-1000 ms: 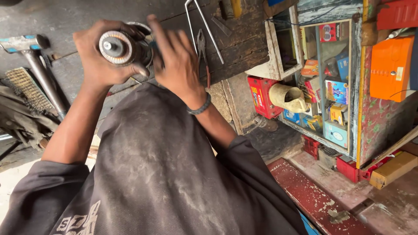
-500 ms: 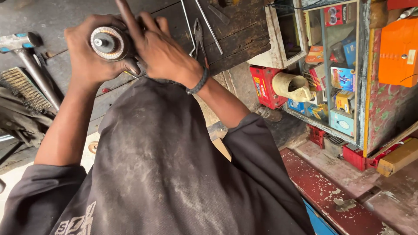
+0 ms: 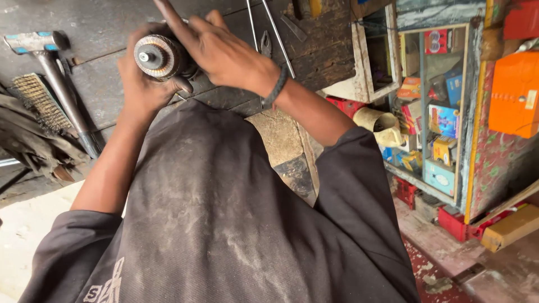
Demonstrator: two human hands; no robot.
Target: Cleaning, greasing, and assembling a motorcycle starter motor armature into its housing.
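- Motor part: round and ribbed, with coppery-brown wire windings and a small shiny metal pin in the middle. It sits high at about 11 o'clock, above the dark wooden bench, held between both hands.
- Dark shirt: the biggest thing here, soft cloth, dusty and smudged grey, filling the bottom from 6 o'clock up to the middle.
- Wooden bench: rough, dark, greasy planks across the top.
- Shelf: a tall frame at 3 o'clock, packed with small bright cardboard boxes.
- Orange box: smooth and square-cornered, at 2 o'clock.
- Hammer: grey metal head with blue bits and a long smooth handle, lying at 10 o'clock.
- Wire brush: flat, with stiff yellowish bristles, just beside the hammer.
- Left hand: curled tight around the motor part from below.
- Right hand: laid over the motor part from its 3 o'clock side, fingers spread, one pointing up.
- Wristband: thin, dark and braided, on the right wrist.
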